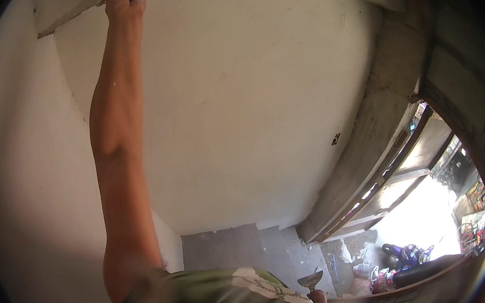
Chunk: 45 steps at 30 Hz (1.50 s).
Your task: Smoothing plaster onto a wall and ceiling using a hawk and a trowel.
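My left arm stretches straight up on the left side of the view. At the top edge, my left hand (125, 5) is closed on the lower edge of a pale beam (71, 6); its fingertips are partly cut off or hidden. Low down at the right, beside my green shirt (208, 290), my right hand (320, 300) is closed around the handle of a putty knife (311, 279). The putty knife's broad blade points upward, away from the hand. A large off-white wall (239, 111) fills the middle, apart from the blade.
Another pale wall (31, 170) stands close on the left. Grey floor (222, 247) shows below. At the right is a bright opening with a wooden frame (373, 198). Near it lie plastic bags (365, 273), a long dark object (429, 271) and a purple-and-black object (410, 255).
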Motion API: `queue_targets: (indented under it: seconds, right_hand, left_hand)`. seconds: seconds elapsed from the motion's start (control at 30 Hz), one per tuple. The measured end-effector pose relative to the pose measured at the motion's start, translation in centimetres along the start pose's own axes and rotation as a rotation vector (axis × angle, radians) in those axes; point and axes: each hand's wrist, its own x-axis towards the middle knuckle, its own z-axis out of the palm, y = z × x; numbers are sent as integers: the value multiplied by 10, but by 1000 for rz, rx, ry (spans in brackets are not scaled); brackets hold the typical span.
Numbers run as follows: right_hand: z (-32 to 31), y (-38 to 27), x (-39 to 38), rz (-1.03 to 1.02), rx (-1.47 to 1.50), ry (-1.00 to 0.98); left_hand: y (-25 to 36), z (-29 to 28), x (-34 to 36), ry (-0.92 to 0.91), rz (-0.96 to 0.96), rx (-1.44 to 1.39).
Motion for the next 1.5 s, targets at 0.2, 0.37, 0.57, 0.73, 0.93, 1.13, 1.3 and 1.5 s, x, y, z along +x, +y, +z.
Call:
queue_targets:
  seconds: [0.2, 0.37, 0.57, 0.73, 0.93, 1.13, 1.3, 1.5]
  right_hand:
    - [62, 6, -52, 450, 1028, 165]
    - [78, -12, -55, 420, 1143, 202]
    - [100, -2, -27, 885, 1286, -17]
    - [111, -24, -57, 771, 1422, 312]
    - [138, -14, -123, 433, 1094, 354]
    - [146, -56, -137, 434, 1183, 454]
    - [107, -75, -126, 582, 1339, 455]
    - [76, -35, -112, 685, 1452, 408]
  left_hand:
    - [43, -30, -44, -59, 142, 112]
    - [9, -39, -60, 15, 23, 67]
    - [-50, -19, -34, 63, 6, -156]
    - [-107, 20, -54, 203, 8, -67]
    - [-121, 5, 2, 183, -21, -113]
    - [-108, 11, 45, -175, -92, -318]
    - [-99, 35, 16, -167, -78, -246]
    - [-75, 10, -71, -230, -34, -176]
